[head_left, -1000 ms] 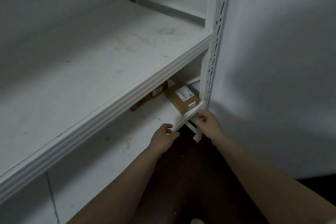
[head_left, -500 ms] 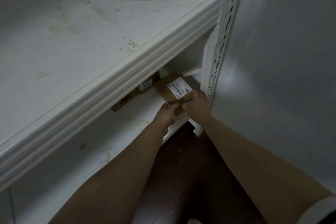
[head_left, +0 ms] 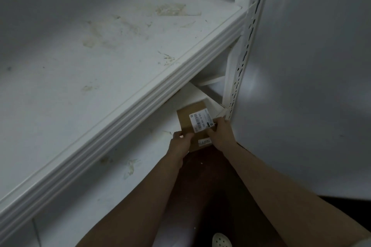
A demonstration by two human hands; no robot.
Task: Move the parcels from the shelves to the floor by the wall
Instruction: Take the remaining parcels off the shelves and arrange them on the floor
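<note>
Pulled forward since a moment ago, the flat brown cardboard parcel with a white label (head_left: 190, 124) now overhangs the front edge of the white lower shelf (head_left: 140, 158) — left hand (head_left: 180, 143) and right hand (head_left: 221, 136) grip its near corners. Setting it on the dark floor (head_left: 204, 178) by the wall (head_left: 311, 106) remains.

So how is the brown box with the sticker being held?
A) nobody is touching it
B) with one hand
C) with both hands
C: the left hand grips the cardboard parcel at its left edge, and the right hand grips its right side.
</note>
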